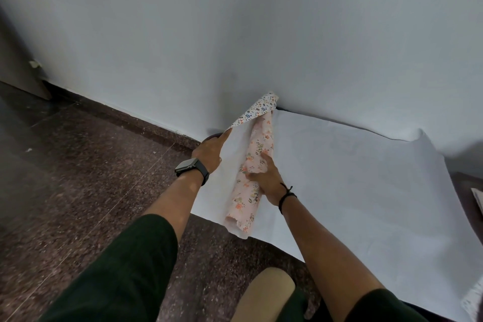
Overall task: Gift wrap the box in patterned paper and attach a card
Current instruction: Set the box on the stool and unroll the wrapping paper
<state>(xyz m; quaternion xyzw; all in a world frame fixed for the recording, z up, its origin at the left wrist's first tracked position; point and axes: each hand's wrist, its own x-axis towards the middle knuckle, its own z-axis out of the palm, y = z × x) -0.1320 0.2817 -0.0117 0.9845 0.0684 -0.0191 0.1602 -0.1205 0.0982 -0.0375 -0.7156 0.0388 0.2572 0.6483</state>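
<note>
1. Fingers of the right hand [264, 178] are curled around a roll of pink floral paper [251, 172] and grip it near its middle.
2. Left hand [211, 150] holds the raised left edge of a big white sheet [352, 178]; its fingers go behind the sheet, so I cannot tell exactly how they are bent.
3. At the far corner this sheet is turned over and shows a side with small blue and orange flowers [261, 110].
4. The white sheet lies spread on the dark speckled floor [78, 165], and its far edge touches the pale wall [235, 34].
5. The left wrist wears a dark watch [192, 168], the right wrist a black cord [286, 195].
6. A box or a card cannot be made out.
</note>
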